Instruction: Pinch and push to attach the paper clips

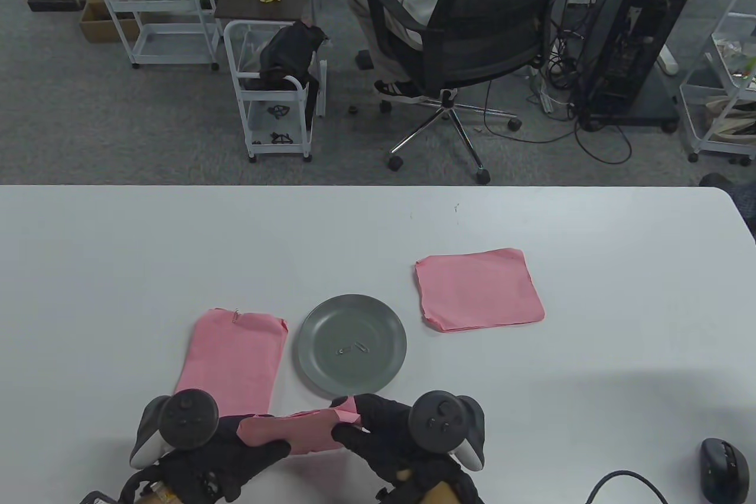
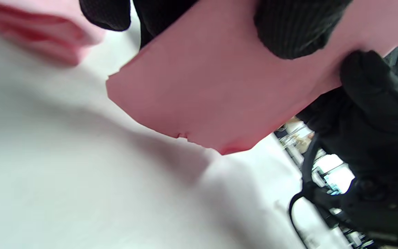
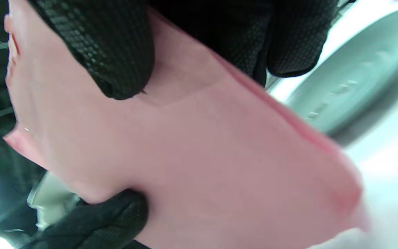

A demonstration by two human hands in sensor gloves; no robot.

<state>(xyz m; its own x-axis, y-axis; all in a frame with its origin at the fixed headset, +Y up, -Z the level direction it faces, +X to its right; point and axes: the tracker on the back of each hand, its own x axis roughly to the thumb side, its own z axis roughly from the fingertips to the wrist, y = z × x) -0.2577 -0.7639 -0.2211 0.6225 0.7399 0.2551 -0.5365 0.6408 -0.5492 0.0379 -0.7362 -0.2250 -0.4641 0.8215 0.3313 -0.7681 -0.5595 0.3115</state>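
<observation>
Both hands are holding one small bundle of pink paper (image 1: 298, 432) just above the table, at about 6 o'clock from the gray plate (image 1: 352, 344). The left hand (image 1: 236, 451) is pinching the left end, with the thumb curled over the top. The right hand (image 1: 378, 439) is pinching the right end, fingers bent around the edge. They are probably lining up the sheets so a clip can slide on — two hands keep the papers from slipping apart. In the right wrist view there is a tiny shiny speck near the paper's edge; it may be a clip, but the picture is too blurry to be sure.

The paper clips (image 1: 353, 347) are lying in the middle of the plate, close to the hands, so one is easy to grab. At 9 o'clock from the plate a pink stack (image 1: 233, 359) is lying flat, and a small clip (image 1: 236, 315) is sitting on its far edge — this one looks done. At about 2 o'clock from the plate another pink stack (image 1: 478, 290) is waiting, with no clip that I can see.

The white table (image 1: 118, 267) is smooth. A black mouse (image 1: 723, 467) is sitting at the near right corner. Behind the table there is gray carpet, an office chair (image 1: 472, 31) with a person sitting in it, white carts (image 1: 274, 96) and a computer tower (image 1: 632, 37)
</observation>
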